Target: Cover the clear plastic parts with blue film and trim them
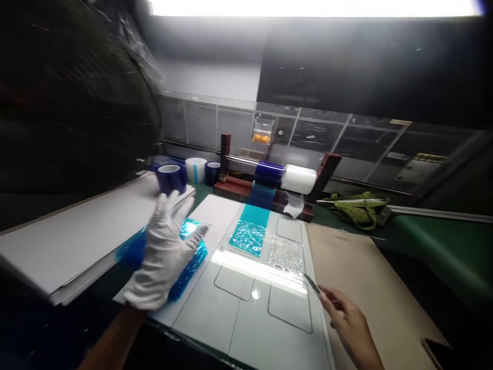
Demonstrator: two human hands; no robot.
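My left hand (164, 257), in a white glove, is spread over crumpled blue film (188, 272); whether it presses on the film I cannot tell. Bare, my right hand (344, 318) is closed around a slim dark pointed tool (311, 284), perhaps a blade or tweezers. The tool's tip is by the right edge of a glossy panel (246, 308) with rounded rectangles outlined on it. On the panel's far part lie a strip of teal film (250, 231), wrinkled at its near end, and wrinkled clear film (287, 254).
A reddish stand behind the panel carries a blue film roll (268, 173) and a white film roll (299, 179). Tape rolls (171, 177) stand at the back left, near stacked white sheets (88, 231). Brown board (362, 277) lies right, with a green pouch (356, 208) behind it.
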